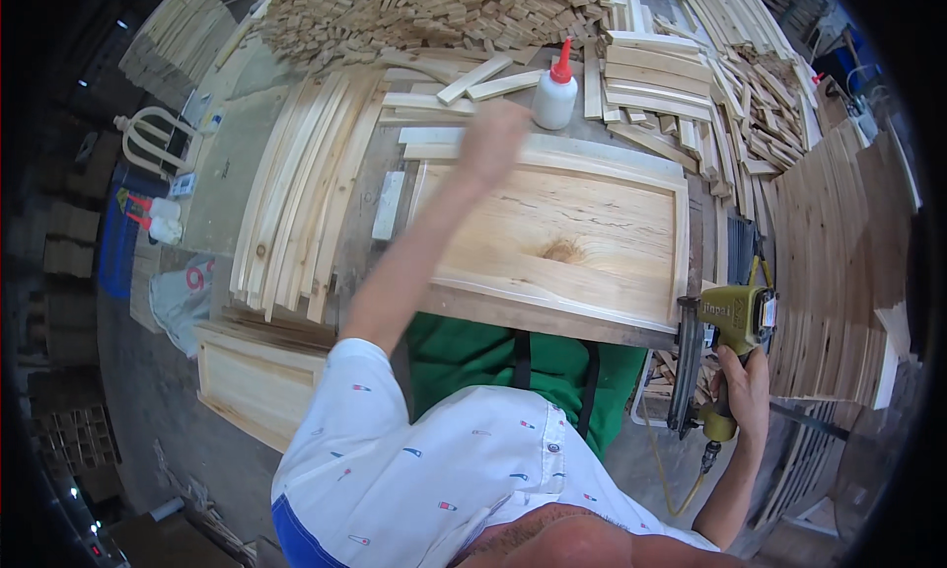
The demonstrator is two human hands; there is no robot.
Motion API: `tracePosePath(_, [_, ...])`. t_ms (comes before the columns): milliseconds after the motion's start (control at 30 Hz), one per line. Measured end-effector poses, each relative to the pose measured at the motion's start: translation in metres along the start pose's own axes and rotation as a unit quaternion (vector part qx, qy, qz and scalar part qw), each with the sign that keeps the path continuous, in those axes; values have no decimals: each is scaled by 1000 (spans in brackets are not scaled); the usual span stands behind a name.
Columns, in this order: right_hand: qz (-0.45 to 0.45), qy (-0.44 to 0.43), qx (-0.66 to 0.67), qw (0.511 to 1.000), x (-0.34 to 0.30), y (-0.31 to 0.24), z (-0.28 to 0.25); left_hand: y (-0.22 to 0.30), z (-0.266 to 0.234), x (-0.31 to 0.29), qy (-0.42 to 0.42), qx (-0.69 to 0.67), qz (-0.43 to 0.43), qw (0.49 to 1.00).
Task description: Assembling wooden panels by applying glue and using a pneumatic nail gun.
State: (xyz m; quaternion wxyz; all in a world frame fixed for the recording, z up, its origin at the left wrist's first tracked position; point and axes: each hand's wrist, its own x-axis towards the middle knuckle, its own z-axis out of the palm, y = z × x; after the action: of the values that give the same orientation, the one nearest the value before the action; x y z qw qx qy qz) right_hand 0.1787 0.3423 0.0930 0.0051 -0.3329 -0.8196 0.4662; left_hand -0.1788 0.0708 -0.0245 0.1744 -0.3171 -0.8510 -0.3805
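Observation:
My right hand [744,388] is closed around the handle of an olive-green pneumatic nail gun [728,316], held upright beside the right end of a framed wooden panel [592,208]. The panel lies flat on the bench in front of me, with thin strips along its edges and a dark knot in its board. Over its far left part is my left hand [491,142], smeared by motion, so its fingers cannot be made out. Just to the right of that hand stands a white glue bottle [555,99] with a red nozzle.
Long wooden strips [306,188] lie left of the panel. Small wood pieces [395,20] are heaped at the back. Stacked boards [829,262] stand at the right. A yellow air hose [663,474] hangs below the gun. Another wooden panel [256,380] rests at lower left.

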Motion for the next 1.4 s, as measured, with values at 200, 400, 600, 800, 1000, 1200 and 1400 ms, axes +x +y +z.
tracePosePath(200, [21, 2, -7, 1000, -1, -5, 3, -54, -23, 68, -76, 159, -1, 984])
tracePosePath(400, [12, 3, -37, 999, -6, -10, 12, -60, 4, 96, -222, 262, -35, 939])
tracePosePath(600, [27, -4, -3, 1000, -7, -6, 8, -54, -46, 45, -144, 231, -16, 962])
tracePosePath(800, [38, 9, 11, 999, -4, 7, -3, -16, -126, -60, -110, 106, -135, 979])
tracePosePath(1000, [29, 11, 37, 999, 0, 9, 1, 7, -145, -125, -101, 69, -255, 959])
tracePosePath(1200, [36, -4, 39, 999, -3, 7, 1, 14, -134, -130, -135, 100, -281, 945])
tracePosePath(1400, [28, -2, 45, 999, -3, 13, 0, 12, -126, -124, -136, 146, -281, 939])
